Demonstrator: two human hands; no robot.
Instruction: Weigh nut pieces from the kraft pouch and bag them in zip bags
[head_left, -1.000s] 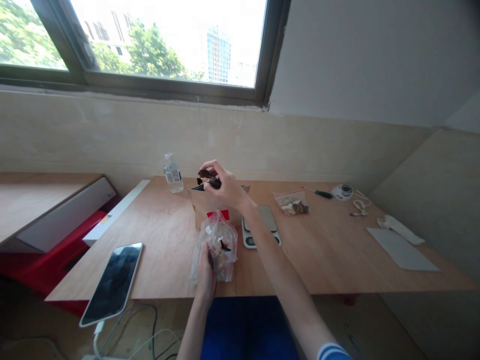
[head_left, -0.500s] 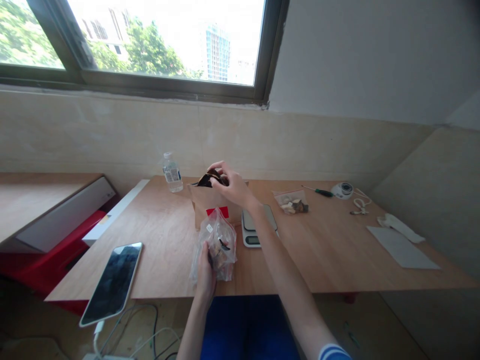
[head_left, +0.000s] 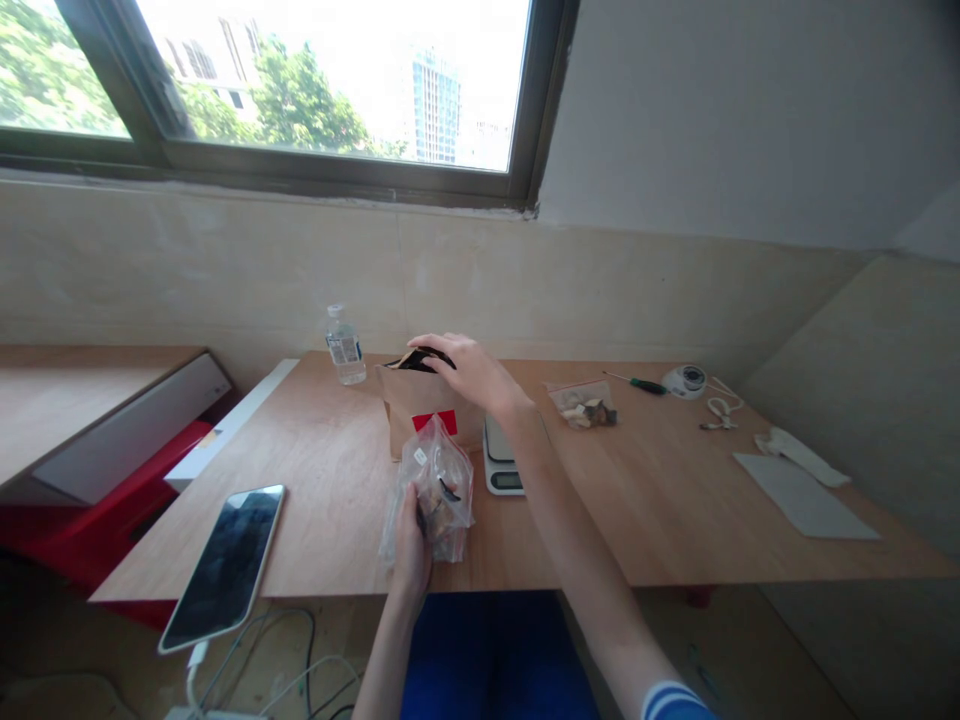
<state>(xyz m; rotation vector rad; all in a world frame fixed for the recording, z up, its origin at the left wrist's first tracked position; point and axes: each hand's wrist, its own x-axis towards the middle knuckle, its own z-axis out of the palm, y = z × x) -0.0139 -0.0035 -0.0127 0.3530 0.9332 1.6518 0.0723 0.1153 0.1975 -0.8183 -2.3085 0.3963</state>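
Note:
My left hand (head_left: 412,540) is closed around a clear zip bag (head_left: 435,470) with red seal lines. Brownish dried pieces and a dark sliver show through its plastic. Just behind it stands a brown paper bag (head_left: 409,410) with a red label, its dark mouth facing up. Over that mouth is my right hand (head_left: 472,370), fingers stretched and thumb apart; the fingertips are partly hidden at the dark opening. A small white kitchen scale (head_left: 504,480) sits right of the paper bag, partly covered by my right forearm.
A second zip bag of dried pieces (head_left: 585,405) lies to the right. Beyond are a screwdriver (head_left: 646,386), a dome camera (head_left: 684,380) with its cable, and white paper (head_left: 806,495). On the left are a water bottle (head_left: 345,350) and a plugged-in phone (head_left: 225,565) overhanging the front edge.
My right hand has lowered slightly at the paper bag's mouth, its fingers straighter. The brown piece earlier between those fingers is no longer visible there. My left hand stays put.

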